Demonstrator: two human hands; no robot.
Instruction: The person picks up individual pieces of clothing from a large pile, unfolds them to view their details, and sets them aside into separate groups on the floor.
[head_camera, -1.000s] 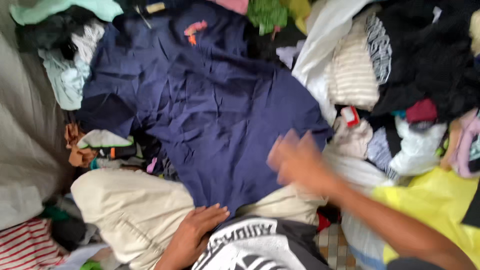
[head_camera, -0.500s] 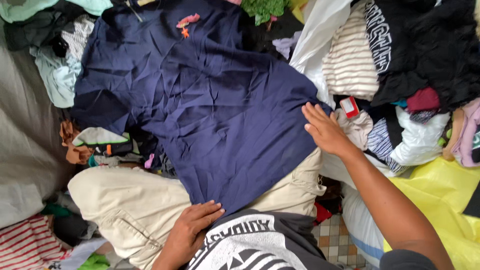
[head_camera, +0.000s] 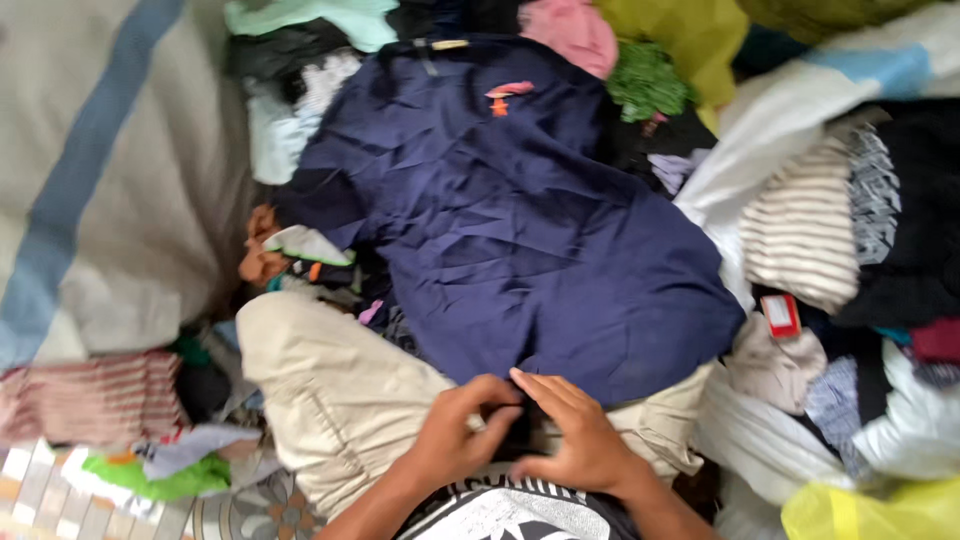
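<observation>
Across our lap, over the beige trousers (head_camera: 340, 390), lies the navy shirt (head_camera: 520, 230), spread flat with its collar far from us and its hem right at our hands. Its long axis runs from us up and slightly left, toward the small orange-pink emblem (head_camera: 508, 95) near the chest. Both hands meet at the near hem: our left hand (head_camera: 465, 430) and right hand (head_camera: 565, 430) sit side by side, fingertips touching the dark edge, fingers curled as if pinching the cloth, though blur keeps us from telling how firmly they grip. Neither hand is nearer; the hem lies directly under both, and the rest of the shirt stretches away ahead. Around it we see a heap of clothes: a striped cream top (head_camera: 800, 230) and black garment (head_camera: 910, 210) to the right, a red tag (head_camera: 781, 315) just beside the shirt's right edge, a pink piece (head_camera: 575, 30) and green piece (head_camera: 648, 80) beyond the collar, a grey sack (head_camera: 120, 200) with a blue stripe to the left. Compared with half a second ago, our right hand has left the shirt's right edge and come in to the hem beside our left, and the view has shifted so the shirt sits further right
</observation>
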